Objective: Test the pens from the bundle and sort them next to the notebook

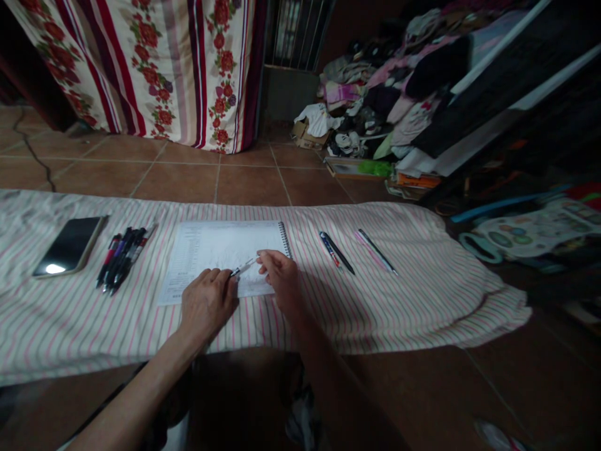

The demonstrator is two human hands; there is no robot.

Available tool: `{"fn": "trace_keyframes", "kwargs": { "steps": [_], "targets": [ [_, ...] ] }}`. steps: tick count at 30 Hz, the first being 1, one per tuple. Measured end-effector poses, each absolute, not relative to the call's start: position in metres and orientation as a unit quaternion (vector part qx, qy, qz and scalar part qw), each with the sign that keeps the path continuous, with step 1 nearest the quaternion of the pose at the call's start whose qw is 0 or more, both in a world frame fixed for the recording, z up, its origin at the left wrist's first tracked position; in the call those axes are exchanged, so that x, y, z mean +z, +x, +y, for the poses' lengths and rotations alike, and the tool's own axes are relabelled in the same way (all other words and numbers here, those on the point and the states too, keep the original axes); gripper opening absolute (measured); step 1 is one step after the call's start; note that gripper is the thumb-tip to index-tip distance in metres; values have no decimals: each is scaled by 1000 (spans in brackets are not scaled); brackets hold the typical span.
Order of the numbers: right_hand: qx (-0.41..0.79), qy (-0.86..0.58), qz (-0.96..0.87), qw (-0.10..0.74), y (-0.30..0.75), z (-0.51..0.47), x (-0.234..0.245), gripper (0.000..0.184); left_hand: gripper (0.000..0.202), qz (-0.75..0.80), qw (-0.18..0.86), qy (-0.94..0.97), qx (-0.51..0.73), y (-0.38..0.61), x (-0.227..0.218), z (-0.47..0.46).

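Observation:
Over a spiral notebook (225,241) with a printed page, my two hands meet at a slim pen (241,269). My left hand (209,300) is closed around its dark end, palm down. The fingertips of my right hand (280,274) pinch the thin, pale end, which may be a refill; it is too small to be sure. To the left of the notebook lies a bunch of several pens (123,258). On the right side lie a pair of pens (336,252), one dark and one patterned, and another pair (376,252), one pink and one dark.
A smartphone (70,245) lies at the left on the striped cloth (413,288) covering the table. Beyond are a tiled floor (183,172), a floral curtain (154,75) and a heap of clothes (375,94). A colourful plastic item (535,228) stands off the right end.

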State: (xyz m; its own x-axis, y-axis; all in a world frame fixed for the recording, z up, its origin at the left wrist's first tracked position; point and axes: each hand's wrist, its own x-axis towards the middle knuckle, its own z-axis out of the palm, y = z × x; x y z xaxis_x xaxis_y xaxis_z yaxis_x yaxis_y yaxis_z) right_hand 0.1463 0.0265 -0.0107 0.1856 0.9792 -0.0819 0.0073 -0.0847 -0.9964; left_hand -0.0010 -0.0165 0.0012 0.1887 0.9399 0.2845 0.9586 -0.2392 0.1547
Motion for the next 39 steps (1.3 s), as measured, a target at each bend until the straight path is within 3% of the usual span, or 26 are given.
{"fn": "trace_keyframes", "kwargs": {
  "steps": [4,10,19,26,39],
  "targets": [
    [405,-597,-480,500,153,29,-12,27,31,-617,28,-770,-162,-3,3,-17],
    [248,-626,-619,404,154,25,-15,22,31,-630,32,-759,-164,-8,5,-16],
    [124,-644,-695,295,147,21,-19,18,32,-636,28,-754,-162,-13,6,-16],
    [90,-648,-709,262,142,20,-18,18,32,-639,23,-752,-158,-15,5,-17],
    [104,-656,-694,278,141,22,-22,17,32,-644,19,-749,-151,-14,5,-17]
  ]
}}
